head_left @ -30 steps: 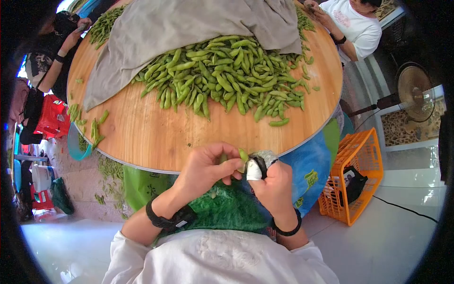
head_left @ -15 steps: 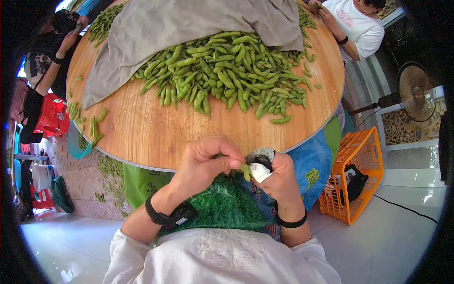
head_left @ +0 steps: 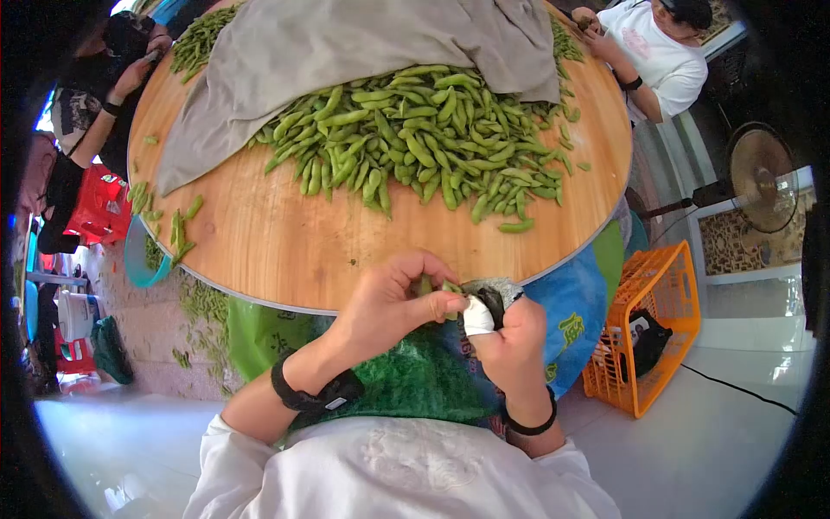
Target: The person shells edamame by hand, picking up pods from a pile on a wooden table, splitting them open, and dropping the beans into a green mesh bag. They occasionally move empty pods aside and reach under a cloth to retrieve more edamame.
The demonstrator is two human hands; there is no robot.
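Note:
My left hand (head_left: 393,303) pinches a green bean pod (head_left: 450,289) between thumb and fingers, at the table's near edge. Touching the pod's other side, my right hand (head_left: 510,337) is curled, with white wrapping (head_left: 477,317) on its thumb and a grey and black covering (head_left: 494,296) by the fingers. Whether anything else is inside the right hand is hidden. Beyond both hands a large heap of green pods (head_left: 415,143) lies on the round wooden table (head_left: 285,233), partly under a grey cloth (head_left: 328,43).
An orange crate (head_left: 644,329) stands at the right, near a fan (head_left: 761,177). One person (head_left: 661,52) is at the upper right, another person's arm (head_left: 104,121) at the upper left. A teal basin (head_left: 143,255) and fallen pods (head_left: 203,320) are at the left.
The pod between my hands now sits higher and is more covered by my left fingers. My right hand has turned slightly and lowered. The table appears shifted slightly right and down in view.

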